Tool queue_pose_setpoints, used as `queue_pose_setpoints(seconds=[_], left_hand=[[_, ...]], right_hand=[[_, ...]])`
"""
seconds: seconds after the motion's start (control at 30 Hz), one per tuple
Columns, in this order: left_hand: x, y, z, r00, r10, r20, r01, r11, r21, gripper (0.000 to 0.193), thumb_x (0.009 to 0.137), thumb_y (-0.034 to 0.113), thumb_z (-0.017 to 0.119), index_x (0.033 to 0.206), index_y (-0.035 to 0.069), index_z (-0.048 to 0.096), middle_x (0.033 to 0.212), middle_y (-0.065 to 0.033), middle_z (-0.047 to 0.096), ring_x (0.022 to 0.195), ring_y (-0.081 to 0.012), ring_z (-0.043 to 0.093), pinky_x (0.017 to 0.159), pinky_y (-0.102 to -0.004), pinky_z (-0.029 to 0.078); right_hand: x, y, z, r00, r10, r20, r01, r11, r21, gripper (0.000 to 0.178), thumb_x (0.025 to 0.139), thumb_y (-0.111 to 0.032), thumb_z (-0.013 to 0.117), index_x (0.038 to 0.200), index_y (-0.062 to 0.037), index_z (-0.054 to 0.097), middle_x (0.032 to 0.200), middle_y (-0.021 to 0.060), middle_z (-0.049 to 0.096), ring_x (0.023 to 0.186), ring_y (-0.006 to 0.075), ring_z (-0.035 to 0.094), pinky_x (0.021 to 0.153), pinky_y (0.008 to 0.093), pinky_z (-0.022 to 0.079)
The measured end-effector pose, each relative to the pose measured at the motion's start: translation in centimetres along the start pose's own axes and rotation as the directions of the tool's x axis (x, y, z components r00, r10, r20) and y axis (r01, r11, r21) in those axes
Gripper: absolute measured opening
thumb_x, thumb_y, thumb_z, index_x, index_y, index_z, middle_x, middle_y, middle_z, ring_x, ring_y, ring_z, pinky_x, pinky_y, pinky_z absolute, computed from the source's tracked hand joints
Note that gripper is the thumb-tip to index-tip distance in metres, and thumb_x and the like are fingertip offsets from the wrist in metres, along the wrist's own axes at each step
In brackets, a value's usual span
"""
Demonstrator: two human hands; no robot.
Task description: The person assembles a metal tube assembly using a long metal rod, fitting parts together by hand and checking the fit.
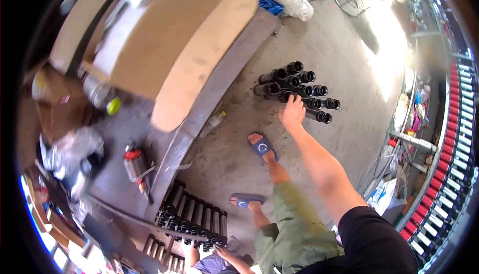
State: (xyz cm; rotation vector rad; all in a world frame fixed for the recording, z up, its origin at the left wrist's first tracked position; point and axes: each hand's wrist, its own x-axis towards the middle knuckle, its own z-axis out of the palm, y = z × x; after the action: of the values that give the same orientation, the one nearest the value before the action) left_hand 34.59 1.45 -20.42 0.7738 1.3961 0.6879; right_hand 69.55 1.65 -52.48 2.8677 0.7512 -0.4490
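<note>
My right hand (292, 112) reaches from the lower right to a cluster of black tubes standing on the floor. Its fingers are bent around the top end of one black tube (285, 96) at the near side of the group, and the fingers partly hide that end. More black tubes with open, collared ends surround it, among them a tube (295, 67) at the back and a tube (323, 117) at the near right. My left hand is out of the picture.
On the left is a metal workbench (172, 161) with curved tan boards (207, 59) and a red-and-metal power tool (134, 164). A plastic bottle (213, 123) lies beside it. At lower left, another person's hands (219, 250) are by racked black tubes (192, 214). Red and silver cylinders (431, 194) line the right.
</note>
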Motion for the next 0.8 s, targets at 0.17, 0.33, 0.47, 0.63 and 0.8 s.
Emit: queue_pose_setpoints(seconds=[0.17, 0.33, 0.47, 0.63, 0.8], left_hand=[[-5.0, 0.2, -10.4, 0.993, 0.086, -0.076, -0.094, 0.989, -0.111, 0.013, 0.099, 0.020, 0.058, 0.094, 0.009, 0.063, 0.086, -0.0051, 0.054, 0.070, -0.0180, 0.053, 0.056, -0.0306, 0.044], [-11.5, 1.9, -23.3, 0.942, 0.266, -0.206, -0.306, 0.932, -0.195, 0.014, 0.099, 0.019, 0.057, 0.092, 0.009, 0.063, 0.085, -0.0047, 0.055, 0.069, -0.0176, 0.053, 0.056, -0.0303, 0.044], [-18.3, 4.7, -33.0, 0.819, 0.475, -0.321, -0.556, 0.795, -0.241, 0.015, 0.099, 0.018, 0.056, 0.090, 0.009, 0.063, 0.085, -0.0044, 0.055, 0.069, -0.0174, 0.053, 0.057, -0.0300, 0.044], [-25.7, 6.3, -41.6, 0.588, 0.671, -0.452, -0.801, 0.559, -0.213, 0.016, 0.100, 0.017, 0.055, 0.088, 0.008, 0.063, 0.084, -0.0040, 0.056, 0.069, -0.0170, 0.053, 0.057, -0.0296, 0.043], [-28.8, 7.0, -48.6, 0.377, 0.771, -0.513, -0.924, 0.353, -0.148, 0.018, 0.100, 0.016, 0.054, 0.085, 0.008, 0.062, 0.084, -0.0036, 0.056, 0.069, -0.0167, 0.053, 0.058, -0.0293, 0.043]], right_hand=[[-11.0, -1.3, -0.2, 0.981, -0.174, -0.085, 0.184, 0.975, 0.124, 0.064, 0.075, -0.024, 0.078, 0.128, -0.0001, 0.050, 0.130, 0.0229, 0.047, 0.119, 0.0409, 0.053, 0.096, 0.0493, 0.049], [-22.4, -4.8, -1.8, 0.935, -0.314, -0.163, 0.352, 0.873, 0.338, 0.061, 0.079, -0.027, 0.078, 0.125, 0.0024, 0.052, 0.130, 0.0270, 0.047, 0.121, 0.0440, 0.051, 0.098, 0.0481, 0.049], [-29.2, -9.0, -5.6, 0.928, -0.348, -0.135, 0.366, 0.778, 0.511, 0.055, 0.086, -0.028, 0.076, 0.127, 0.0011, 0.053, 0.126, 0.0209, 0.055, 0.111, 0.0329, 0.060, 0.097, 0.0415, 0.049], [-35.5, -15.6, -11.8, 0.928, -0.372, 0.015, 0.212, 0.561, 0.800, 0.044, 0.095, -0.031, 0.070, 0.128, -0.0048, 0.059, 0.122, 0.0058, 0.062, 0.105, 0.0141, 0.058, 0.083, 0.0289, 0.048], [-40.1, -20.9, -15.8, 0.816, -0.578, -0.029, 0.441, 0.589, 0.677, 0.038, 0.101, -0.034, 0.062, 0.124, -0.0043, 0.062, 0.114, 0.0029, 0.065, 0.102, 0.0124, 0.058, 0.088, 0.0286, 0.045]])
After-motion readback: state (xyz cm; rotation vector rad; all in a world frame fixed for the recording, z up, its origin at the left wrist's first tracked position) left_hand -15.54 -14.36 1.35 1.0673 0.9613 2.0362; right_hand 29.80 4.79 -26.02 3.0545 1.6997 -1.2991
